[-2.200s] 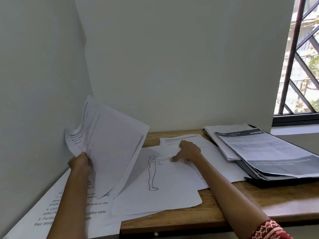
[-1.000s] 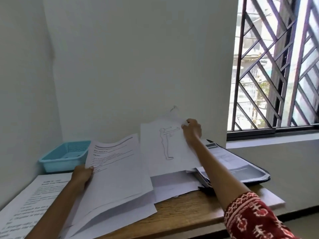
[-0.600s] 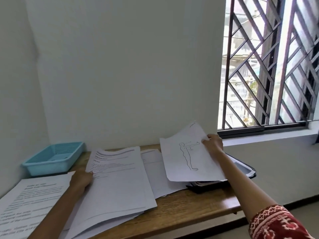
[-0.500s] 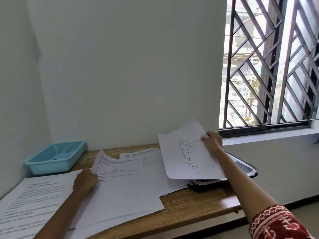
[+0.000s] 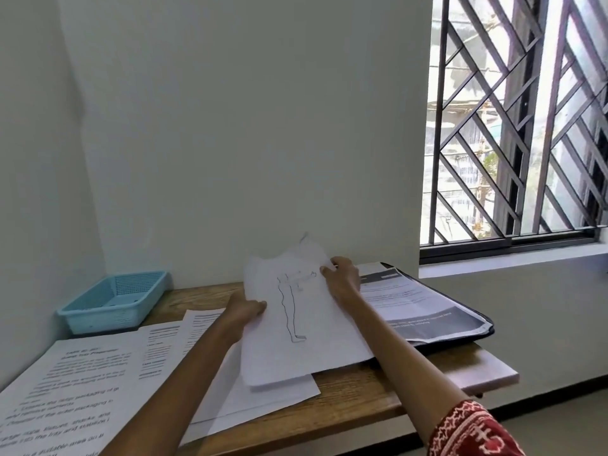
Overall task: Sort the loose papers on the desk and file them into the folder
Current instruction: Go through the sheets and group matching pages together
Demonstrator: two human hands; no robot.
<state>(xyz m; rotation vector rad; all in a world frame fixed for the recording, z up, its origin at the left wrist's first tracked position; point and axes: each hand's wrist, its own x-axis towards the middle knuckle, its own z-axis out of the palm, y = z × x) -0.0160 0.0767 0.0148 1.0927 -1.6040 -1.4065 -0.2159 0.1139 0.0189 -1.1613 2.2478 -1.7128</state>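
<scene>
1. My left hand (image 5: 245, 309) pinches the left edge of the sheet with the outlined figure (image 5: 296, 327); my right hand (image 5: 342, 279) grips its upper right corner, fingers curled round the paper.
2. That sheet tops a small bundle, tilted up off the counter (image 5: 355, 390), its lower edge over the loose papers (image 5: 263, 399) beneath.
3. The dark folder (image 5: 460, 337) lies open just right of my right wrist, printed pages (image 5: 411, 301) stacked in it, its corner near the counter's right edge.
4. To my left, large printed sheets (image 5: 85, 383) spread to the counter's front-left edge.
5. A blue basket (image 5: 115, 301) sits in the back-left corner against the walls.
6. Bare wood shows behind the papers and along the front right edge.
7. The window grille (image 5: 513, 126) stands beyond the folder, well apart.
</scene>
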